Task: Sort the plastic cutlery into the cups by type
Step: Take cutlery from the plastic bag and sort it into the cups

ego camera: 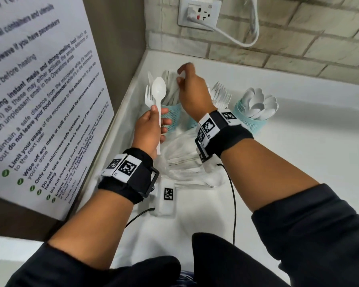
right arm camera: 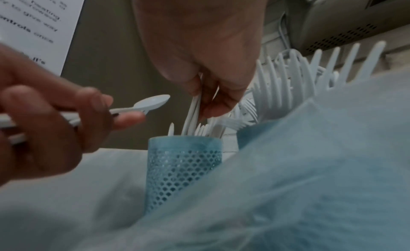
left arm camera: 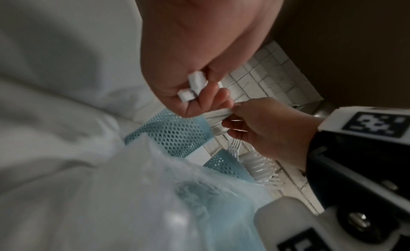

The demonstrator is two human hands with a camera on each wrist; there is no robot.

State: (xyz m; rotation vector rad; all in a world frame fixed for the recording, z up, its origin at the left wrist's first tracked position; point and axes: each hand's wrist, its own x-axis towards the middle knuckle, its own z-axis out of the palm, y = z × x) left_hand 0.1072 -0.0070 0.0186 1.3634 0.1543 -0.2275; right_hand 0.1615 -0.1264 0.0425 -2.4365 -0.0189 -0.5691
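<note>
My left hand (ego camera: 158,112) grips a white plastic spoon (ego camera: 159,90) and a fork (ego camera: 148,96) upright by their handles; their two handle ends (left arm camera: 192,87) stick out of the fist. My right hand (ego camera: 181,78) reaches down over the left teal mesh cup (ego camera: 171,118) and pinches white knives (right arm camera: 194,110) standing in that cup (right arm camera: 184,167). A middle cup of forks (ego camera: 221,94) sits mostly hidden behind my right wrist. The right cup (ego camera: 248,119) holds spoons (ego camera: 259,104).
A clear plastic bag with more white cutlery (ego camera: 184,160) lies on the white counter (ego camera: 298,162) under my wrists. A notice board (ego camera: 39,100) stands close on the left. The brick wall with a socket (ego camera: 199,13) and cable is behind the cups.
</note>
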